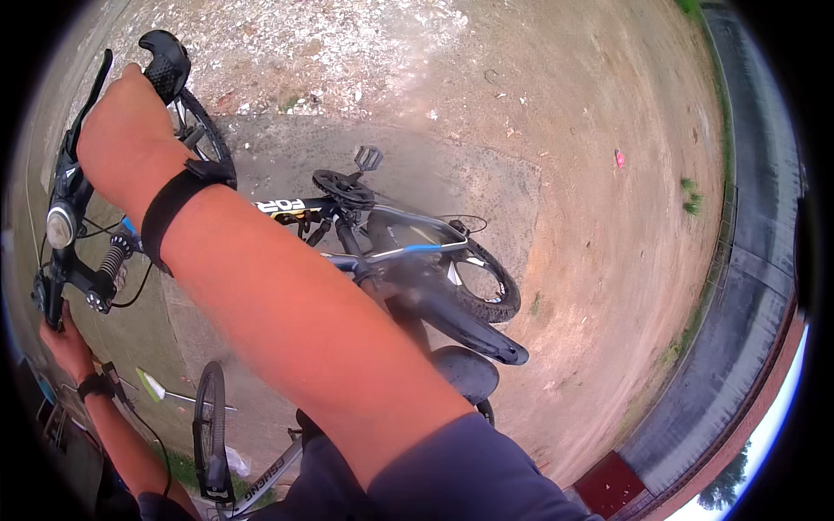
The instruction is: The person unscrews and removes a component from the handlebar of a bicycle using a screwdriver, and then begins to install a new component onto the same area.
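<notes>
A mountain bike with a dark frame (408,252) and blue-white accents stands before me, its handlebar (74,187) at the far left of the picture. My right hand (130,130), a black band at its wrist, closes round the right rubber grip (169,62). Just beside its knuckles runs a black brake lever (94,91). Lower down, my left hand (68,347) is on the bar's other end, its fingers partly hidden. The black saddle (473,330) and knobby rear wheel (504,291) lie right of my right forearm, which covers part of the frame.
Another bicycle shows its tyre (208,425) and silver frame (271,479) at the bottom. Near it is a green-and-white flat object (150,385) beside a metal rod. Brown dirt ground (608,260) spreads right, up to a grey paved strip (756,217).
</notes>
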Available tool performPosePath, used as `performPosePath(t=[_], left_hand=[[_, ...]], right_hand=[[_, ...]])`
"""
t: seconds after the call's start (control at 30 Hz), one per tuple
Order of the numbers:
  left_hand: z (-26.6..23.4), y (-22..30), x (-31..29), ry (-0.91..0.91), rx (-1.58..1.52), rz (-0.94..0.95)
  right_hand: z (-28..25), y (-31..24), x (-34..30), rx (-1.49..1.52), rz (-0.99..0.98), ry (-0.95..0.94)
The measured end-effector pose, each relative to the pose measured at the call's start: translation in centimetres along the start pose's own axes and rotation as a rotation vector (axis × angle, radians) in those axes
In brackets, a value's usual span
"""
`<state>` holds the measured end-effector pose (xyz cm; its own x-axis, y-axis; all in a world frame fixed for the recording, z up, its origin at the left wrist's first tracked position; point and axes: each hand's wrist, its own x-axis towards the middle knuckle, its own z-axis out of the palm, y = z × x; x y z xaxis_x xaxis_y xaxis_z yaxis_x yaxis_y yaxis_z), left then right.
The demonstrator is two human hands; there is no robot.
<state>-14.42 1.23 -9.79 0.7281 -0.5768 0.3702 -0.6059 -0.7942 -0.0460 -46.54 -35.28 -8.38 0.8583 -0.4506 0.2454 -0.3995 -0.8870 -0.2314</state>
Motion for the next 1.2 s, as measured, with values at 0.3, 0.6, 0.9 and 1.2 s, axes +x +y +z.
performPosePath(t=[0.3, 0.6, 0.9, 1.2], left_hand=[[-1.9, -0.8, -0.3, 0.012, 0.058, -0.005], [-2.0, -2.5, 0.2, -0.057, 0.104, 0.126], [-1.9, -1.6, 0.3, -0.051, 0.113, 0.062], [-1.2, -2.1, 0.1, -0.007, 0.06, 0.011]], right_hand=[[-0.1, -1.2, 0.4, 0.052, -0.095, -0.005], [-0.1, -1.0, 0.5, 0.06, -0.11, -0.042], [-0.7, -0.3, -0.2, 0.058, -0.11, -0.055], [-0.4, -0.5, 0.1, 0.047, -0.113, -0.026]])
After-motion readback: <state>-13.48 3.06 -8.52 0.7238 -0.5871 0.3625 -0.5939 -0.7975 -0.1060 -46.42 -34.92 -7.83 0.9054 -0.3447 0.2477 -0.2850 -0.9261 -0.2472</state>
